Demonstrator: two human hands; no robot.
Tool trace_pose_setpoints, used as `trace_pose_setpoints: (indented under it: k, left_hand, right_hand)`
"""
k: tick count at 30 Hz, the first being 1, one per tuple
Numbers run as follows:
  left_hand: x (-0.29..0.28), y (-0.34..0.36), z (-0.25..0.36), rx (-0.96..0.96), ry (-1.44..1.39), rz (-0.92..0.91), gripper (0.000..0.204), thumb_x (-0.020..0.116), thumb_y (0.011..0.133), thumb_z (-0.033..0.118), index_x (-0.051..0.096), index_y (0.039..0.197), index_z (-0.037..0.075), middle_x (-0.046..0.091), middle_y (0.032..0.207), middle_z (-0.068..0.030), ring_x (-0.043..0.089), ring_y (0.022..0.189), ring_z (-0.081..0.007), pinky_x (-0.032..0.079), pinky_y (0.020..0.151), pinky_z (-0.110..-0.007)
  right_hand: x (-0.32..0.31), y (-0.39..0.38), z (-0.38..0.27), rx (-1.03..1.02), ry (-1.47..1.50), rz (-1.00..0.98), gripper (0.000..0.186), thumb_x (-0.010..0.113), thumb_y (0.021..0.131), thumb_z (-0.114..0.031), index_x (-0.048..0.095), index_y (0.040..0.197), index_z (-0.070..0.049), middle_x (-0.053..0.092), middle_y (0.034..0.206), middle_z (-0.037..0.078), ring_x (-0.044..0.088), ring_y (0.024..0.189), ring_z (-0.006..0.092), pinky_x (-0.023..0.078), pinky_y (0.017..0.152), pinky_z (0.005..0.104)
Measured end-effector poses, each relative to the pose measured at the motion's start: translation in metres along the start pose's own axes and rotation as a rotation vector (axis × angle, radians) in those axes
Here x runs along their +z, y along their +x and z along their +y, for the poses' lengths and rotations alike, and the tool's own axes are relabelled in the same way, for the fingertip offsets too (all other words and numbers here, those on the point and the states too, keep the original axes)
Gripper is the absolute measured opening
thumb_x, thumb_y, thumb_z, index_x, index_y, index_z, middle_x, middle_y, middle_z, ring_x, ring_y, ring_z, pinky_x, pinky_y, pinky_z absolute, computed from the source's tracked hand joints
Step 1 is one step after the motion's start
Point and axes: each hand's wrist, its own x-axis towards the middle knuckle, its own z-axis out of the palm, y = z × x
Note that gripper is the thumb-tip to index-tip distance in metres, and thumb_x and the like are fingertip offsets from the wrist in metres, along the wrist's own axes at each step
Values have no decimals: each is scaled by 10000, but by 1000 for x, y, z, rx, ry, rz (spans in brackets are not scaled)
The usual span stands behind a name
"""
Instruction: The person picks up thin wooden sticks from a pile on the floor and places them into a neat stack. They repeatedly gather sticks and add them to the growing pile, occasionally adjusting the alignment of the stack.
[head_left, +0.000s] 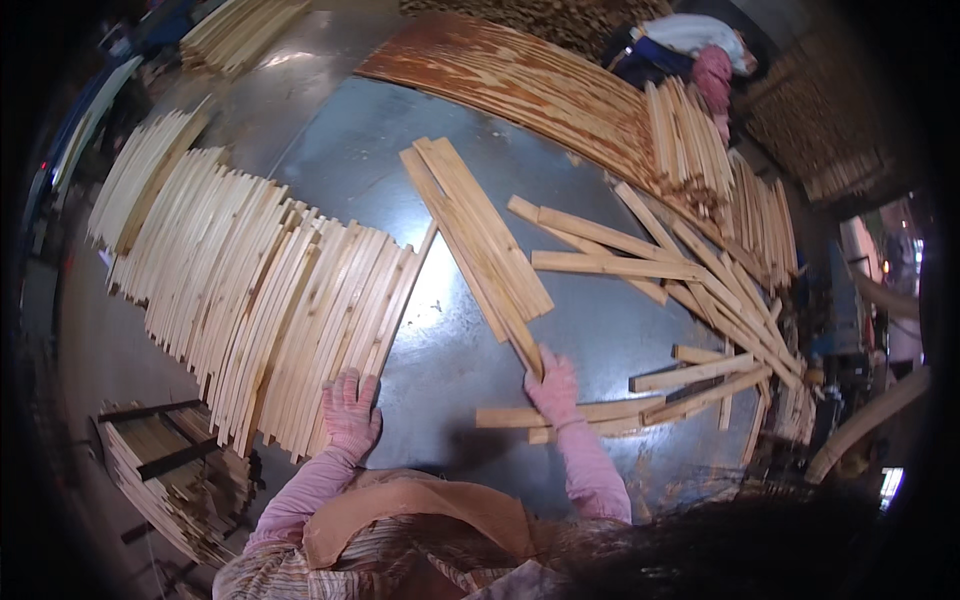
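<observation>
My left hand (350, 412), in a pink glove, rests with fingers stretched out on the near end of a long row of wooden slats (250, 290) at the left. These slats stand packed side by side on the metal table (430, 340). My right hand (553, 390), gloved alike, is closed around the near end of a wooden slat (524, 342). That slat reaches away under or beside a small group of wider boards (480, 225), lying at a slant in the middle. The fingertips of my right hand are partly hidden.
Loose wooden strips (620, 265) lie crisscrossed at the right, with shorter pieces (690, 375) nearer me. A large stained plywood sheet (520, 85) lies along the far side. Beyond it a person (690, 45) bends near more stacked slats (690, 145). Bundled wood (170, 470) stands at lower left.
</observation>
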Motion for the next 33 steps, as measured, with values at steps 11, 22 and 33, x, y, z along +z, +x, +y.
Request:
trace_pose_setpoints:
  k: [11,22,33]
  left_hand:
    - [6,1,-5,40,-21,119,683,768,753,293,541,1388,185,449,1463,-175,424,1374,-401,300,1154,-622]
    - [-9,0,-3,23,-49,87,666,771,765,325,561,1373,154,477,1440,-184,442,1356,-400,313,1147,-613]
    - [-3,-2,3,-63,18,-119,897,712,809,620,463,1523,138,374,1573,-188,290,1490,-389,118,1234,-643]
  right_hand:
    - [-60,237,-195,-92,515,137,750,708,928,-396,458,1499,21,513,1470,298,485,1368,446,407,1157,480]
    - [20,198,-112,-341,-229,132,567,725,855,-343,611,1315,-32,707,1116,229,684,1081,379,536,926,505]
    - [42,108,-130,-241,-48,-82,745,697,873,-470,528,1490,-87,613,1389,274,585,1297,391,450,1115,470]
